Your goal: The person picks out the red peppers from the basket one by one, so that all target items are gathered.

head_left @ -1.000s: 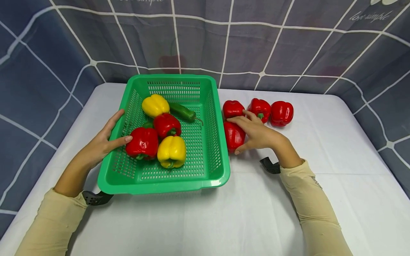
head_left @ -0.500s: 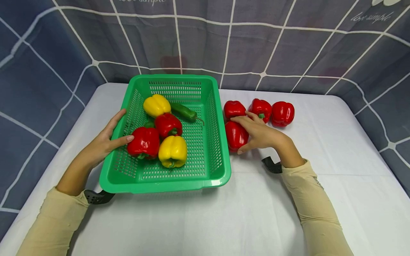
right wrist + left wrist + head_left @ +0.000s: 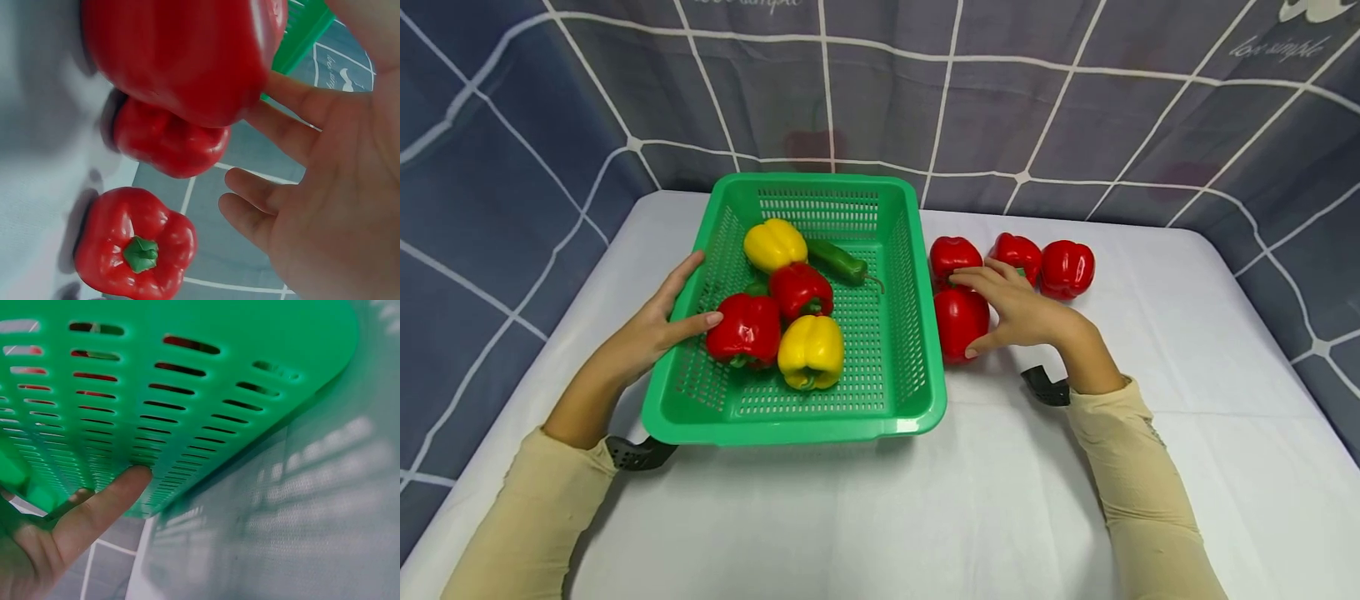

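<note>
My left hand (image 3: 647,333) grips the left side of a green perforated basket (image 3: 790,432), thumb over the rim and the other fingers outside. In the left wrist view a finger (image 3: 119,494) presses the slotted outer wall. Against the basket's right side lies a large red bell pepper (image 3: 961,327). My right hand (image 3: 1022,312) holds it between thumb and fingers from the right; in the right wrist view the fingertips meet the pepper's side (image 3: 181,62). More red bell peppers stand behind: one (image 3: 953,257) beside the basket, another (image 3: 1015,252), partly hidden by fingers, and a third (image 3: 1067,269).
Inside the basket are two yellow bell peppers (image 3: 811,352), two red ones (image 3: 747,329), a long green pepper (image 3: 838,262) and a mostly hidden green piece. A white cloth (image 3: 880,517) covers the table. Dark checked fabric (image 3: 880,100) rises along the back and sides.
The large red pepper has turned slightly under my right hand, which has drawn a little to the right. The whole head view has shifted slightly; my left hand stays on the basket.
</note>
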